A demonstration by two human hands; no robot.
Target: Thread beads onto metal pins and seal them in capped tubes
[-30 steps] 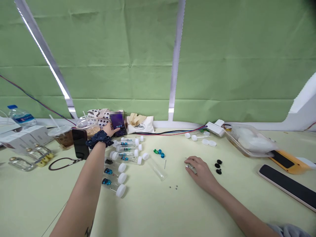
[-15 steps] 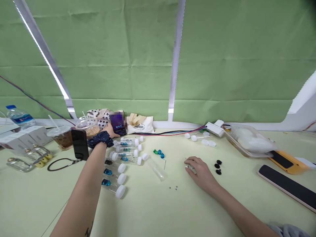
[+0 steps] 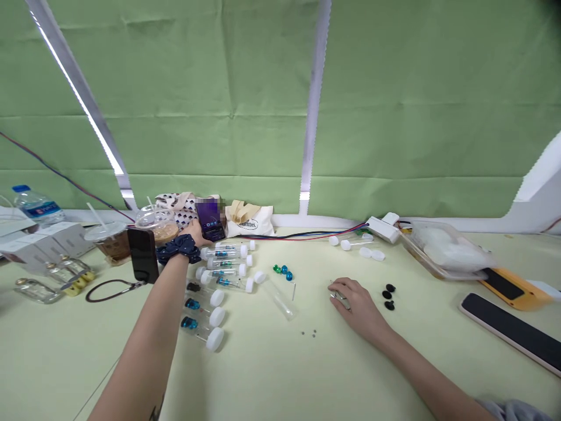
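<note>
My left hand (image 3: 196,231) reaches to the back of the table, its fingers at the left edge of a phone (image 3: 211,218) with a lit purple screen that leans against a patterned cloth. A dark scrunchie (image 3: 179,249) is round that wrist. My right hand (image 3: 353,301) rests on the table with curled fingers around a small silvery metal object (image 3: 340,298). Between the hands lie a clear tube (image 3: 279,297) with a white cap, blue balls (image 3: 286,273), a green ball (image 3: 276,269) and a thin pin (image 3: 293,291).
Several capped tubes (image 3: 228,282) lie beside my left forearm. A dark phone (image 3: 143,255), drink cups (image 3: 109,241) and glass bottles (image 3: 38,290) stand or lie at left. Black pieces (image 3: 388,295), a plastic tray (image 3: 442,270) and a long black-topped object (image 3: 512,333) are at right.
The view has shifted very slightly. Both hands stay in the same places, with no clear movement of the objects.
</note>
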